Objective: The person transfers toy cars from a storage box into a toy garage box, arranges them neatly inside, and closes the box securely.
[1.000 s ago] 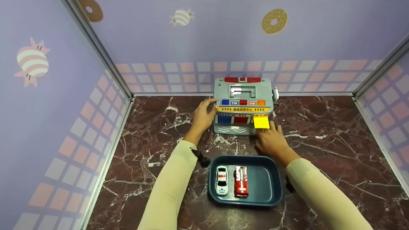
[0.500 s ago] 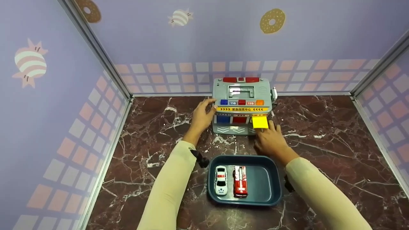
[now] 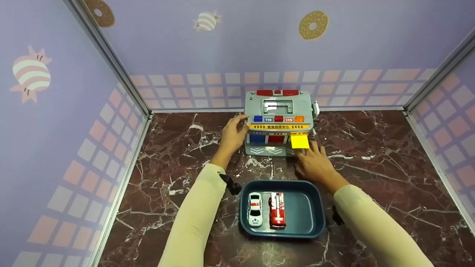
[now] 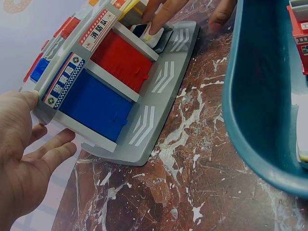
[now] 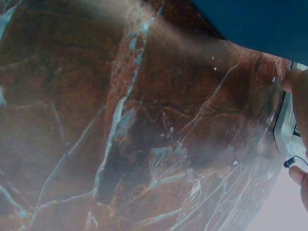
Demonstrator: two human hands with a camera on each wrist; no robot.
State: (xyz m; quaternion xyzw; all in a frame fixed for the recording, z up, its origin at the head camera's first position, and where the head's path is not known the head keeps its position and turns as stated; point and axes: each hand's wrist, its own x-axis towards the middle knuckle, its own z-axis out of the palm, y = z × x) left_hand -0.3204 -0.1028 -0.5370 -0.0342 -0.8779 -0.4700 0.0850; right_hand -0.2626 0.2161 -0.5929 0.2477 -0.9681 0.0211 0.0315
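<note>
A grey toy emergency station (image 3: 305, 105) stands against the back wall, with a blue door (image 4: 94, 106) and a red door (image 4: 122, 60) closed. Its yellow door (image 3: 300, 141) is raised over the right bay. My left hand (image 3: 232, 137) touches the station's left front corner with the thumb, its other fingers extended beside the wall. At the right bay, my right hand (image 3: 315, 163) reaches under the yellow door. In the left wrist view its fingers rest on a small white toy car (image 4: 153, 39), partly inside the bay. The right wrist view catches only a bit of that hand at its edge.
A dark teal tray (image 3: 302, 211) sits in front of the station, between my forearms. It contains a white police car (image 3: 255, 209) and a red fire truck (image 3: 277, 211). Purple panels (image 3: 259, 40) enclose the marbled tabletop (image 3: 178, 148) at the back and sides.
The whole head view has shifted slightly leftward. Both hands keep almost the same places at the station, and the tray with its vehicles stays put.
</note>
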